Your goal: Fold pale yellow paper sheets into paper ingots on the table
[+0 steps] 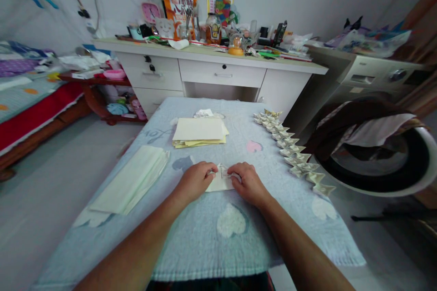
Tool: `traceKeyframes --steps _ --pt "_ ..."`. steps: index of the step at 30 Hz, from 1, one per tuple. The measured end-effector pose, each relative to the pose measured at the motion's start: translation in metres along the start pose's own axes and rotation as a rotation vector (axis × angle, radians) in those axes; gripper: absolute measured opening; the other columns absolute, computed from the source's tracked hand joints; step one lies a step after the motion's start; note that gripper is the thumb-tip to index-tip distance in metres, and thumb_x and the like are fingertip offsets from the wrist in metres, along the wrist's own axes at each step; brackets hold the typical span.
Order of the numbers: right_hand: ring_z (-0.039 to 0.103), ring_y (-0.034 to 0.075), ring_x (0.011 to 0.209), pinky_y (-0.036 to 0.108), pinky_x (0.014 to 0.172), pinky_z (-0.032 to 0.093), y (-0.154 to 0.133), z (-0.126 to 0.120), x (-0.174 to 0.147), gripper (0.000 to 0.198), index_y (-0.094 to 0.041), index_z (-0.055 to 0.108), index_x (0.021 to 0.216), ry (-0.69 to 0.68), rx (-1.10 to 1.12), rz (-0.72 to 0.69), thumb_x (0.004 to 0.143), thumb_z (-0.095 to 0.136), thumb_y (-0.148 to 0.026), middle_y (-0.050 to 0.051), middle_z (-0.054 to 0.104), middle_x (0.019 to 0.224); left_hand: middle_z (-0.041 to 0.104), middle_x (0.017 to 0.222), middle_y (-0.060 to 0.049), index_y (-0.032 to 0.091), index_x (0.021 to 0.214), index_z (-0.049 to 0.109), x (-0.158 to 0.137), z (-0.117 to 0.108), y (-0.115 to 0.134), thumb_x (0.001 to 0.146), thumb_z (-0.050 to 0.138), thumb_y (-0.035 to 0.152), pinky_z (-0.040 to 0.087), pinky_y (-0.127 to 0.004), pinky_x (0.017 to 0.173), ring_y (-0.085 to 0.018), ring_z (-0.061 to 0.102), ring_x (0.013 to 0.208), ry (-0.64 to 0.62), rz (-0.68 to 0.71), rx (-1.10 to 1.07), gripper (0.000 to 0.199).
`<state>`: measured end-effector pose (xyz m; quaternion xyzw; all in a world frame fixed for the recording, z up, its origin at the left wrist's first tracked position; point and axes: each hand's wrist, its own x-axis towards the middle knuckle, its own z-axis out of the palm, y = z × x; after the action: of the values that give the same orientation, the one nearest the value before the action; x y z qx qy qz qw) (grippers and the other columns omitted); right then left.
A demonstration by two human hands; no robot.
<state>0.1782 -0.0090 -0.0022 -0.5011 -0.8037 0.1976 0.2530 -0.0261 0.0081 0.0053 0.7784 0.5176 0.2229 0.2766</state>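
Note:
A small piece of folded cream paper (220,184) lies on the cloth-covered table in front of me, with creases along its upper part. My left hand (199,178) is closed on its left side, thumb and fingers pinched at the edge. On the opposite side, my right hand (248,183) curls its fingers over the upper right edge, thumb below. Just beyond my hands sits a stack of cream and yellow paper sheets (200,129). To the left is a pile of long pale sheets (131,179). Folded paper boats (297,159) stand in a row along the right side.
Crumpled white paper (204,112) lies behind the stack. Blue cloth with heart patterns (191,241) covers the table. Beyond it stands a white desk (221,72) crowded with jars and packets. A front-loading washing machine (375,72) with its door open is at the right, a bed (37,113) at the left.

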Motion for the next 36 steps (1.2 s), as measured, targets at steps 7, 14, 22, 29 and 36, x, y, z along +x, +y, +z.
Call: traceKeyframes --steps 7,14,22,29,36 --pt "0.044 0.022 0.096 0.036 0.082 0.029 -0.007 -0.003 -0.002 0.022 -0.024 0.067 0.092 0.016 -0.181 -0.004 0.075 0.059 -0.014 0.005 0.055 0.101 0.061 0.104 -0.004 0.024 0.1 0.068 -0.002 0.003 0.001 0.075 0.059 0.011 0.04 -0.035 0.093 -0.021 0.051 0.101 0.052 0.207 0.166 0.029" --pt "0.042 0.022 0.099 0.038 0.087 0.029 -0.01 -0.009 -0.003 0.024 -0.021 0.063 0.1 -0.059 -0.078 -0.095 0.077 0.064 -0.026 0.005 0.057 0.105 0.064 0.112 -0.004 0.02 0.107 0.065 -0.003 0.009 0.004 0.078 0.05 0.003 0.041 -0.034 0.097 -0.019 0.052 0.105 -0.052 0.326 0.156 0.037" --pt "0.041 0.024 0.104 0.04 0.09 0.029 -0.004 -0.012 -0.006 0.037 -0.024 0.062 0.105 -0.129 -0.057 -0.123 0.07 0.074 -0.028 0.005 0.055 0.114 0.066 0.113 -0.004 0.023 0.106 0.066 -0.004 0.007 0.004 0.079 0.055 0.009 0.041 -0.039 0.097 -0.022 0.054 0.107 -0.08 0.348 0.156 0.032" --pt "0.042 0.023 0.105 0.04 0.09 0.031 -0.001 -0.012 -0.006 0.024 -0.025 0.065 0.101 -0.124 -0.048 -0.134 0.078 0.069 -0.027 0.005 0.055 0.115 0.066 0.097 -0.004 0.02 0.09 0.065 -0.002 0.007 0.003 0.082 0.054 0.011 0.043 -0.033 0.089 -0.02 0.057 0.098 -0.084 0.337 0.11 0.016" --pt "0.044 0.021 0.102 0.039 0.089 0.032 -0.002 -0.01 -0.005 0.009 -0.022 0.066 0.089 -0.096 -0.047 -0.138 0.087 0.058 -0.023 0.005 0.057 0.109 0.065 0.097 -0.005 0.02 0.086 0.063 -0.005 0.0 0.008 0.079 0.065 0.031 0.042 -0.034 0.089 -0.022 0.056 0.098 -0.112 0.34 0.092 0.013"
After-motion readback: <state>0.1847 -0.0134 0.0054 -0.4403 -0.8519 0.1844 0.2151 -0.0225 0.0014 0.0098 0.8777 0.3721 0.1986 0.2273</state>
